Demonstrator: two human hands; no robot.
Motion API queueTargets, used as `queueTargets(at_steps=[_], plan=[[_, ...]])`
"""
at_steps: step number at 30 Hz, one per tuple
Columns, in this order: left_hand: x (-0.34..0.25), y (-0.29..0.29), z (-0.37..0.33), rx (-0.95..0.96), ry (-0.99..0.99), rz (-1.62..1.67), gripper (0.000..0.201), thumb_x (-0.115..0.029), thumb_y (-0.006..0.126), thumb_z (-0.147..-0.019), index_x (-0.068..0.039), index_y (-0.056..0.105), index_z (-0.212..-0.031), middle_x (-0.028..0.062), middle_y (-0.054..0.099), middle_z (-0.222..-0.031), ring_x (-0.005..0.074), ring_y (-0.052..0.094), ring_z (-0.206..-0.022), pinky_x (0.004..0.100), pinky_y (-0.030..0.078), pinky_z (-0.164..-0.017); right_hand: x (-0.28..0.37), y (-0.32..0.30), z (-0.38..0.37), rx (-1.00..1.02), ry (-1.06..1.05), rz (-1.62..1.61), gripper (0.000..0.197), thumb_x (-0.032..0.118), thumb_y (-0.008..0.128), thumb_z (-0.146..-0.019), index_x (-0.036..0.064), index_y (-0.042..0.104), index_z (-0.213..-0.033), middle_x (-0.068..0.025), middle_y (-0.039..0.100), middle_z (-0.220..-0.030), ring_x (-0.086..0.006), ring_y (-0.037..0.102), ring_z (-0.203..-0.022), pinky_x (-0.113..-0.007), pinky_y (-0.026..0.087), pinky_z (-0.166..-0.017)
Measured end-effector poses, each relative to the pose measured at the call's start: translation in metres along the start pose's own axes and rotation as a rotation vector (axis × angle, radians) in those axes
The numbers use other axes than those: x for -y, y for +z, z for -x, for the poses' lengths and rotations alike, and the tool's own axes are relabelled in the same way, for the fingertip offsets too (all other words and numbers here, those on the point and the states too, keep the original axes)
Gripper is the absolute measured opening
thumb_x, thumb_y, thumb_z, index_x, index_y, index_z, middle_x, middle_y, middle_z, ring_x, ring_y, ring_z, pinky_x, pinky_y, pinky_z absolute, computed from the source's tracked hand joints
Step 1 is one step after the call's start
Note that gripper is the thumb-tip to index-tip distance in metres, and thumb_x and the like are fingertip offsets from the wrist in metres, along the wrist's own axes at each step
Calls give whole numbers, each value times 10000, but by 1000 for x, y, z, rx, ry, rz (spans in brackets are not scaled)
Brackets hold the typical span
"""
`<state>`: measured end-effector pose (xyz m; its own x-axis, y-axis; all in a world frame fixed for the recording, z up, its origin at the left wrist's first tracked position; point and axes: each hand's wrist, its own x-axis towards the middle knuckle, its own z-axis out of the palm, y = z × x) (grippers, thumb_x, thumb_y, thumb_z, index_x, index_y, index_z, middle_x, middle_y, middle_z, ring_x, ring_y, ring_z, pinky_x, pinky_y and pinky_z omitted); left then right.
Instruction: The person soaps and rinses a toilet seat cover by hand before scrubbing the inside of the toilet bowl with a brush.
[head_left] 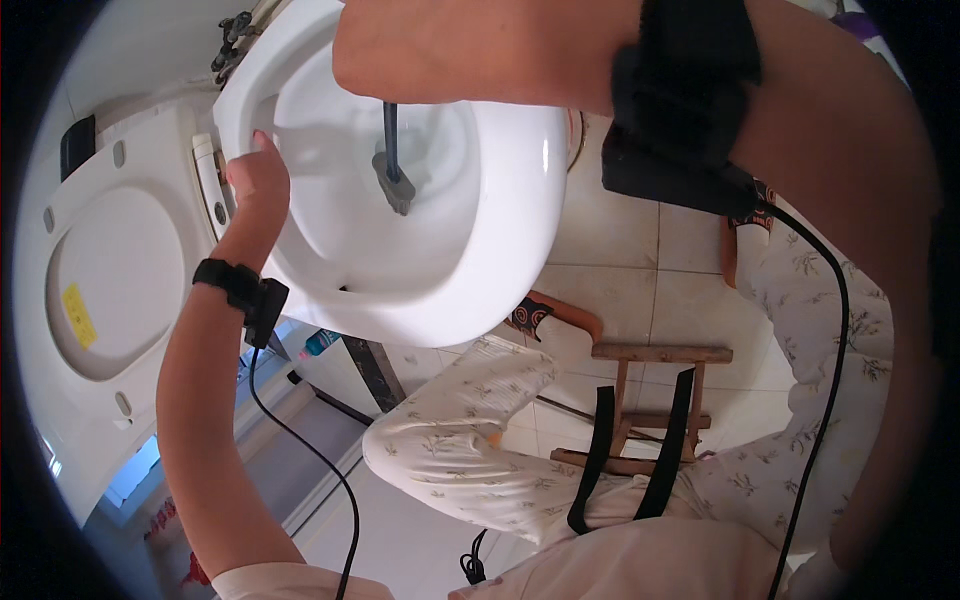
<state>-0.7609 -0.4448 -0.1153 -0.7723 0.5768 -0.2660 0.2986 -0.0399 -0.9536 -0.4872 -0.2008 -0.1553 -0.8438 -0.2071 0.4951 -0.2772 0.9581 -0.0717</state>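
Note:
A white toilet bowl (520,200) fills the upper middle of the head view, with water at its bottom. My right hand (400,50) comes across from the right above the bowl, closed on a toilet brush whose dark handle drops from under it. The grey head of the toilet brush (395,185) is down inside the bowl. On the left part of the rim, my left hand (260,178) grips the edge, one digit lying over it; the other fingers are mostly hidden.
The raised toilet seat and lid (120,270) stand at the left, bearing a yellow label. A low wooden stool (660,353) is on the tiled floor (610,235) below my body. Black cables (840,330) run from both wrist straps. A small bottle (318,343) lies beyond the bowl's lower edge.

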Motion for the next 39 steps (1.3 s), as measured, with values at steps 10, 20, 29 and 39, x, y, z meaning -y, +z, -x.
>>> queueTargets(at_steps=[10,20,29,39], plan=[[-7,-46,8,87,109,-118,695,-167,536,-731,35,210,-1311,44,638,-877,167,616,-641,353,427,-481,-2,3,2,-5,3,-22,71,55,554,-653,104,572,-605,-52,569,-588,-195,568,-606,-337,335,-894],[18,6,-27,-42,1,185,606,-147,429,-801,-134,176,-1352,75,641,-754,229,628,-642,389,448,-507,-1,3,-6,-21,3,-37,69,57,556,-652,104,571,-604,-53,569,-588,-195,568,-605,-338,339,-889],[36,-37,54,-376,207,156,283,-146,503,-773,-91,428,-1041,23,576,-759,191,581,-704,342,410,-640,-5,2,-19,0,-3,-33,67,59,557,-651,104,569,-604,-53,569,-588,-195,568,-604,-339,343,-883],[20,-48,4,-554,-160,720,320,-173,590,-740,-72,423,-994,101,472,-973,280,513,-901,370,476,-671,-4,21,-44,12,-26,-63,65,61,558,-650,105,568,-603,-54,569,-587,-195,568,-603,-340,347,-878]])
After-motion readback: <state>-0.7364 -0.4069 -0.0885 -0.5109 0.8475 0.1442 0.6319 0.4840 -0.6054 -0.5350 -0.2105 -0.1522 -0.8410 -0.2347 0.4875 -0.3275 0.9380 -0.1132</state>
